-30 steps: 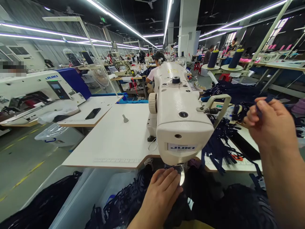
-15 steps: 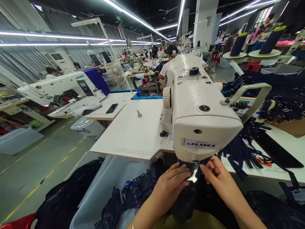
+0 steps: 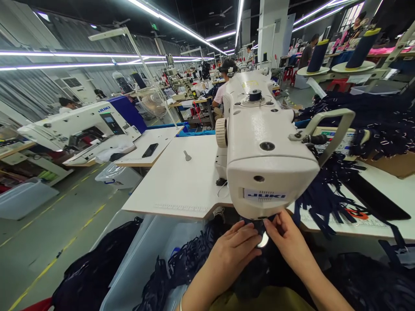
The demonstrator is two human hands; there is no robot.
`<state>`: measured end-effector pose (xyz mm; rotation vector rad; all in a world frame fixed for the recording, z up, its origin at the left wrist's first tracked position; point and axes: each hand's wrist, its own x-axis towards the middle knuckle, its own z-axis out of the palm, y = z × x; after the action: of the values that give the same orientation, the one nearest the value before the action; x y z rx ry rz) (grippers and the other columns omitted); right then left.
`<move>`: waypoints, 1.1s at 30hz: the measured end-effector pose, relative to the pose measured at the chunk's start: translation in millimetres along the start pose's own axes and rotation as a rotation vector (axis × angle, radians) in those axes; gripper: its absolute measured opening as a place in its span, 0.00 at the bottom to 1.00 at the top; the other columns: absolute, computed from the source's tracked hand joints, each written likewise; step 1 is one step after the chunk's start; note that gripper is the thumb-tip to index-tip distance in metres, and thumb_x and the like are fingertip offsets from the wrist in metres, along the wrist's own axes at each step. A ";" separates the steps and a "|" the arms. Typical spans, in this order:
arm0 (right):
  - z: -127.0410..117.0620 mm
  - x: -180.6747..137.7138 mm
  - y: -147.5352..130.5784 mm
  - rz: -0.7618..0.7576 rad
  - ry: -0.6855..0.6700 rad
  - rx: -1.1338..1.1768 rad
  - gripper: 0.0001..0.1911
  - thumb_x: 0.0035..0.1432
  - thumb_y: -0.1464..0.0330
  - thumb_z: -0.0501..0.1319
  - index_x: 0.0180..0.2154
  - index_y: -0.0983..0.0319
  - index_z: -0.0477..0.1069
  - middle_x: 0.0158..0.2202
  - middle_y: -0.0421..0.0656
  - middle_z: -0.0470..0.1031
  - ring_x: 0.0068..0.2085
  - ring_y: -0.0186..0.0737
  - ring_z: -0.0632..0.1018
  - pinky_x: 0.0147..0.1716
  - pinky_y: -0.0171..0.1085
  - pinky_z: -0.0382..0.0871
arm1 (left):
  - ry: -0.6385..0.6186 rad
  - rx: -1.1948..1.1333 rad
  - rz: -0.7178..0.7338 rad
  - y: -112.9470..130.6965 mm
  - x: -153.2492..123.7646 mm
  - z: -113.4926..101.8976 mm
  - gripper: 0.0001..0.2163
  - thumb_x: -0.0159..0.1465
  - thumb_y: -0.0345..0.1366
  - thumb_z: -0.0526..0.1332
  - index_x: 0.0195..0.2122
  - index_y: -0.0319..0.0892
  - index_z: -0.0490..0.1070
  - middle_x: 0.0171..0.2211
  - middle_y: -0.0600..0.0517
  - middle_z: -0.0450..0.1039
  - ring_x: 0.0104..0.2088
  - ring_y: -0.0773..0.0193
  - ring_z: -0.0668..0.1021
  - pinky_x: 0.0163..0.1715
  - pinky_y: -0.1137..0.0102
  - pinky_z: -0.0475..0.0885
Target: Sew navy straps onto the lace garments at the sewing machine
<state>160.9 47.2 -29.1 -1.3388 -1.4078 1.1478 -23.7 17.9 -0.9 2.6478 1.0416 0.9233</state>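
Observation:
A white sewing machine head (image 3: 272, 177) stands in front of me, with dark navy fabric (image 3: 251, 274) under its needle end and hanging towards my lap. My left hand (image 3: 231, 248) lies over the fabric's left side, fingers pressed together and bent round it. On the other side, my right hand (image 3: 287, 235) pinches the fabric between thumb and forefinger, close below the head. Between the hands shows a bright metal piece (image 3: 263, 239) of the machine. The needle and the fabric's edge are hidden behind the head and my fingers.
A white table (image 3: 171, 181) carries a small flat metal tool (image 3: 187, 156). Below it, a clear plastic bin (image 3: 129, 268) holds navy straps (image 3: 191, 255). More straps (image 3: 327, 194) are heaped at the right beside a black strip (image 3: 376, 196). Another person (image 3: 220, 93) sits beyond the machine.
The machine and hands appear slightly further left as my view shifts. My right hand has come a little closer to the left one, and less of the bright metal piece shows.

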 end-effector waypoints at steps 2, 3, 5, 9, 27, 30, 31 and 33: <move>-0.8 -0.5 -1.6 0.018 -0.005 -0.007 0.15 0.60 0.56 0.56 0.29 0.57 0.55 0.25 0.33 0.52 0.27 0.35 0.60 0.27 0.34 0.58 | -0.008 0.012 0.012 -0.5 0.9 -0.1 0.11 0.71 0.34 0.53 0.51 0.40 0.70 0.47 0.50 0.75 0.55 0.65 0.73 0.60 0.65 0.65; -1.2 -0.7 -2.3 0.020 -0.002 -0.010 0.15 0.60 0.56 0.56 0.29 0.57 0.54 0.25 0.32 0.52 0.27 0.35 0.60 0.27 0.34 0.58 | -0.015 0.021 0.015 -0.6 1.2 -0.3 0.12 0.71 0.34 0.52 0.51 0.40 0.69 0.47 0.49 0.75 0.55 0.65 0.73 0.61 0.65 0.65; -1.7 -0.6 -3.2 0.015 0.003 -0.015 0.15 0.59 0.56 0.56 0.29 0.57 0.54 0.25 0.32 0.51 0.27 0.34 0.60 0.27 0.34 0.58 | -0.031 0.040 0.021 -0.4 1.8 -1.0 0.12 0.72 0.34 0.52 0.52 0.40 0.69 0.47 0.49 0.75 0.55 0.65 0.73 0.61 0.65 0.65; -1.8 0.1 -2.0 0.009 -0.003 -0.027 0.15 0.59 0.57 0.55 0.28 0.57 0.54 0.25 0.32 0.51 0.27 0.34 0.60 0.27 0.34 0.58 | -0.051 0.085 0.041 0.4 3.2 -3.1 0.12 0.71 0.34 0.53 0.53 0.39 0.69 0.49 0.50 0.74 0.57 0.64 0.71 0.61 0.66 0.63; -15.7 22.8 2.5 -0.028 -0.094 -0.108 0.14 0.57 0.57 0.55 0.38 0.59 0.69 0.30 0.41 0.70 0.36 0.44 0.73 0.38 0.41 0.69 | -0.041 0.355 0.056 8.0 4.3 -2.0 0.10 0.71 0.37 0.56 0.51 0.43 0.69 0.45 0.55 0.76 0.53 0.66 0.72 0.50 0.66 0.60; -19.2 31.6 1.0 -0.062 -0.092 -0.198 0.13 0.56 0.58 0.55 0.36 0.60 0.71 0.32 0.45 0.75 0.42 0.49 0.75 0.43 0.44 0.70 | -0.043 0.407 0.043 10.9 4.5 0.2 0.11 0.71 0.37 0.55 0.52 0.43 0.69 0.45 0.54 0.76 0.53 0.65 0.72 0.48 0.66 0.59; -19.8 34.6 0.9 -0.089 -0.090 -0.216 0.13 0.55 0.59 0.55 0.36 0.60 0.72 0.34 0.47 0.77 0.44 0.51 0.75 0.45 0.45 0.70 | -0.045 0.427 0.035 11.9 4.4 1.5 0.11 0.72 0.38 0.55 0.52 0.43 0.69 0.45 0.54 0.75 0.52 0.65 0.72 0.48 0.65 0.58; -19.8 41.0 2.8 -0.165 -0.083 -0.247 0.13 0.54 0.61 0.56 0.36 0.61 0.74 0.38 0.49 0.79 0.45 0.52 0.77 0.45 0.47 0.71 | -0.042 0.474 0.016 14.0 4.0 5.3 0.12 0.72 0.38 0.54 0.53 0.42 0.69 0.47 0.52 0.74 0.52 0.64 0.71 0.48 0.64 0.58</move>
<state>178.3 89.2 -28.1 -1.3254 -1.7320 0.9530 -10.4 10.5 1.8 3.0349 1.3755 0.6849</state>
